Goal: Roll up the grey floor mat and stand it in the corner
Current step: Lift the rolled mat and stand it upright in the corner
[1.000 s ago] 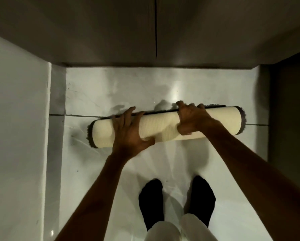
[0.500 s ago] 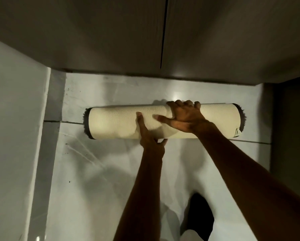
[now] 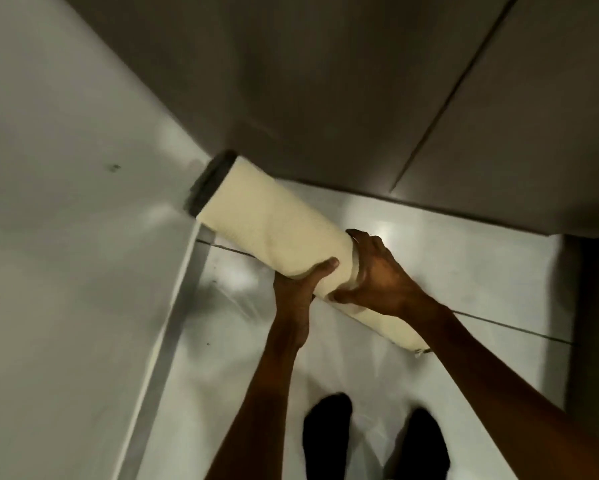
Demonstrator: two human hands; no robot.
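**Rolled mat held at a slant toward the corner**

The rolled mat [image 3: 274, 230] is held in both hands, tilted, with its cream backing on the outside and a dark grey fringe of pile showing at its upper end. That upper end points up and left toward the corner where the pale wall [image 3: 66, 202] on the left meets the dark panelled wall [image 3: 326, 81] ahead. Whether the end touches either wall cannot be told, as the picture is blurred there. The lower end slopes down to the right, partly hidden behind the right forearm, and sits close over the glossy white floor [image 3: 481, 265]; contact with the floor cannot be told.

The left hand [image 3: 300, 282] comes up from below, its grip pressed against the underside of the roll with the thumb laid on the near face. The right hand [image 3: 381, 275] wraps over the roll just beside the left, fingers curled round the far side and thumb underneath, so its grip is closed on the mat. The two hands are nearly touching near the middle of the roll.

At the bottom edge, two feet in black socks [image 3: 329, 438] stand on the floor, apart from each other.
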